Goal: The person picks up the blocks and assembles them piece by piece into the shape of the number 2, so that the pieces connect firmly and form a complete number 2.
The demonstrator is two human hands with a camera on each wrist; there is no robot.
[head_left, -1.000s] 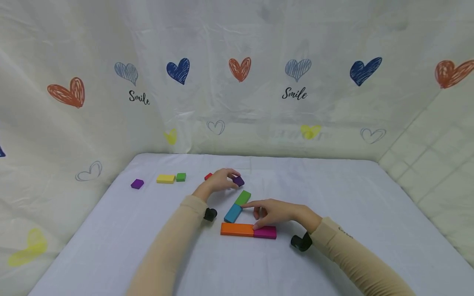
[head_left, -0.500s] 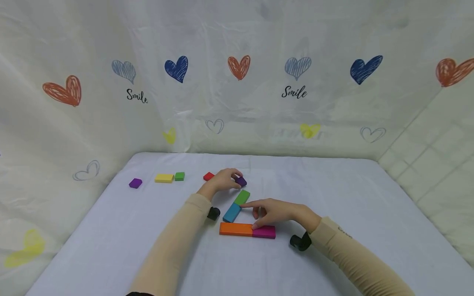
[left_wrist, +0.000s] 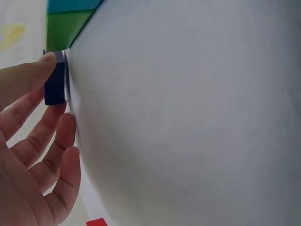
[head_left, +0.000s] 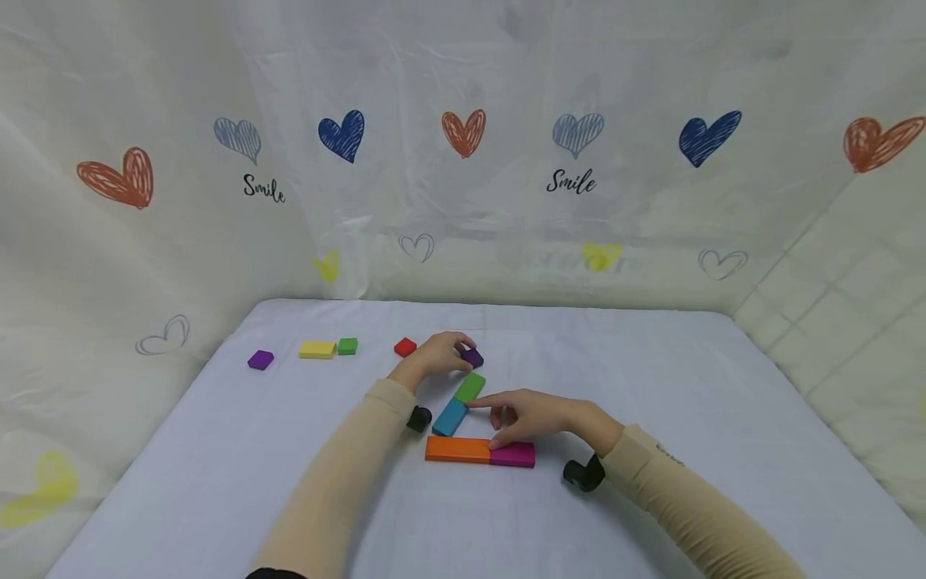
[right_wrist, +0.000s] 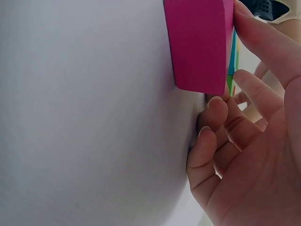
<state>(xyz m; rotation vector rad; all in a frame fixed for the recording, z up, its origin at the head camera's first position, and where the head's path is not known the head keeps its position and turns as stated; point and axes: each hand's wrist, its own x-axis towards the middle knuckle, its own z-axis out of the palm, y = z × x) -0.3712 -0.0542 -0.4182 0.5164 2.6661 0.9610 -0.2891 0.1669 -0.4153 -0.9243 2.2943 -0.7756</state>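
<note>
My left hand (head_left: 436, 355) pinches a small dark purple block (head_left: 473, 358) between thumb and fingers, just beyond the far end of a green block (head_left: 471, 387). In the left wrist view the purple block (left_wrist: 55, 84) sits right by the green block (left_wrist: 63, 29); whether they touch, I cannot tell. A blue block (head_left: 450, 417) adjoins the green one, forming a slanted strip. Below, an orange block (head_left: 457, 449) and a magenta block (head_left: 513, 455) lie end to end. My right hand (head_left: 538, 414) touches the blue block with its index fingertip, its thumb resting where orange meets magenta.
A red block (head_left: 405, 347) lies left of my left hand. Farther left on the white-covered table (head_left: 622, 515) are a small green block (head_left: 348, 346), a yellow block (head_left: 317, 350) and another purple block (head_left: 260, 360). A printed curtain (head_left: 506, 209) hangs behind the table.
My left hand has shifted slightly right with the dark purple block, uncovering more of the red block. My right hand keeps its place on the blocks. The head view has drifted a little.
</note>
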